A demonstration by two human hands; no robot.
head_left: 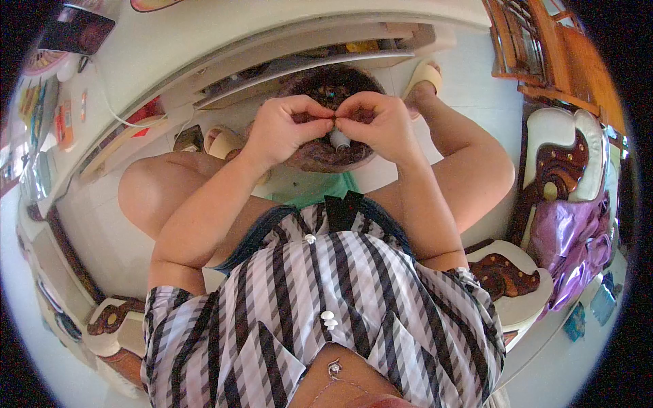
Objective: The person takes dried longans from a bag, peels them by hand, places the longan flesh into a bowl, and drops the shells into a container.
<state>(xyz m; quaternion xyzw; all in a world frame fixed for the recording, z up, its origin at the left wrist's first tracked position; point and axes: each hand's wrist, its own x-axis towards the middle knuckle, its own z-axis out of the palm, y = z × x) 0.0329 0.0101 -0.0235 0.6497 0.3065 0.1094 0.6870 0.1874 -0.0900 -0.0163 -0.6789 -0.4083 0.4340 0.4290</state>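
Observation:
Above a dark round tub (309,162), my left hand (287,128) and my right hand (378,126) meet fingertip to fingertip. Each is closed in a pinch, thumb against index finger. Whatever lies between the fingertips is too small to name. Just below the pinch, a small white cylinder with a grey end (339,141) shows inside the tub; I cannot tell whether a finger touches it. Dark contents with small specks fill the tub's far part. A piece of green material (320,187) lies under the tub's near edge, between my legs.
Ahead stands a pale table (224,41) with an open drawer or shelf (306,68) beneath. A phone (78,29) and a white cable (112,109) lie on its left. Carved chairs flank me; purple cloth (568,231) hangs over the right one. Wooden furniture (524,47) stands far right.

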